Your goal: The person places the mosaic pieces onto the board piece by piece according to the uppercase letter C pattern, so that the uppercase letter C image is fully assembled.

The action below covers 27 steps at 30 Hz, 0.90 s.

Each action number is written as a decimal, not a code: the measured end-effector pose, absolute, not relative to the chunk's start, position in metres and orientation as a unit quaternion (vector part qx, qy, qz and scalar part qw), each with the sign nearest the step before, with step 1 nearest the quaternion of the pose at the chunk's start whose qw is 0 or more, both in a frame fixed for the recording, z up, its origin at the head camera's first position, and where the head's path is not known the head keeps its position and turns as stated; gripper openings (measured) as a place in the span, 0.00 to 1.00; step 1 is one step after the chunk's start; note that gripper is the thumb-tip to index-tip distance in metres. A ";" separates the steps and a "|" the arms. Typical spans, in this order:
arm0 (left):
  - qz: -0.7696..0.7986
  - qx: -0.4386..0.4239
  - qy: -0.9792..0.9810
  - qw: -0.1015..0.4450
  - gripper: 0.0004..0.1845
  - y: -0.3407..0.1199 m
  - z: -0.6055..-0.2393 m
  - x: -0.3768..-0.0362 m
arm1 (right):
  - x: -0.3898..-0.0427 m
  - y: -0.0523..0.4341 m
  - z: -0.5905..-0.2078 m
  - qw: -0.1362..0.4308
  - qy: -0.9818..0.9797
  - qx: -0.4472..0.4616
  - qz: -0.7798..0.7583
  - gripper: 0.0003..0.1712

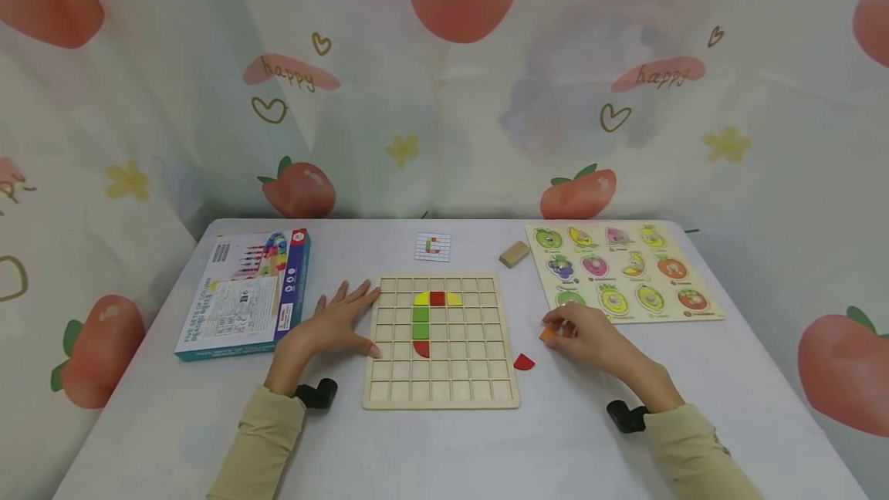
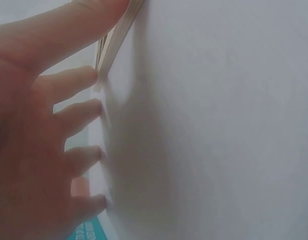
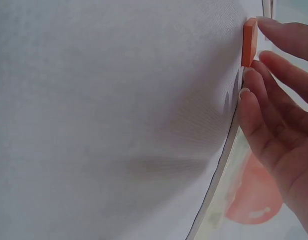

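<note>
Left hand (image 1: 338, 321) lies spread flat, fingers on the grid board (image 1: 441, 400) edge to steady it; right hand (image 1: 586, 334) pinches an orange tile (image 1: 548, 336) just off the desk (image 1: 444, 446).

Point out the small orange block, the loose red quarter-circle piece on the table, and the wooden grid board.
Small orange block (image 3: 249, 42), right wrist view, its flat side.
Loose red quarter-circle piece (image 1: 524, 363), head view, its middle.
Wooden grid board (image 1: 444, 403), head view, its near rim.
</note>
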<state>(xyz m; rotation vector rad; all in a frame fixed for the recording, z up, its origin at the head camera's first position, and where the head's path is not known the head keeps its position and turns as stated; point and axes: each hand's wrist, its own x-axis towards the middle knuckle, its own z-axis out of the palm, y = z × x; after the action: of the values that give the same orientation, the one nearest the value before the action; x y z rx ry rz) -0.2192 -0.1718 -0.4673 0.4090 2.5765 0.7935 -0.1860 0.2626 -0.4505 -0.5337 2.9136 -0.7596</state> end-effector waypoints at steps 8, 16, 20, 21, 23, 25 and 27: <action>0.289 0.145 0.924 0.204 0.59 -0.173 -0.467 -0.219 | -0.187 0.259 -0.451 0.061 0.954 -0.162 -0.243 0.11; 0.288 0.146 0.924 0.204 0.60 -0.172 -0.468 -0.218 | -0.187 0.258 -0.450 0.076 0.952 -0.150 -0.256 0.10; 0.287 0.147 0.925 0.202 0.60 -0.173 -0.468 -0.217 | -0.187 0.255 -0.449 0.074 0.950 -0.158 -0.261 0.08; 0.287 0.149 0.925 0.201 0.60 -0.173 -0.468 -0.218 | -0.188 0.254 -0.449 0.071 0.949 -0.161 -0.262 0.07; 0.286 0.151 0.925 0.198 0.59 -0.174 -0.469 -0.218 | -0.188 0.252 -0.448 0.067 0.947 -0.169 -0.264 0.06; 0.286 0.154 0.926 0.195 0.59 -0.174 -0.469 -0.218 | -0.188 0.250 -0.447 0.061 0.946 -0.175 -0.266 0.06; 0.287 0.154 0.925 0.196 0.59 -0.174 -0.469 -0.218 | -0.188 0.248 -0.447 0.059 0.944 -0.181 -0.268 0.07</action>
<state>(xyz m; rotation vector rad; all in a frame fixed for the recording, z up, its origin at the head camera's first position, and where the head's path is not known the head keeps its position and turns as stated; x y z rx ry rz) -0.2183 -0.1741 -0.4689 0.4307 2.5911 0.8044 -0.1878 0.2476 -0.4466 -0.5484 2.8597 -0.8112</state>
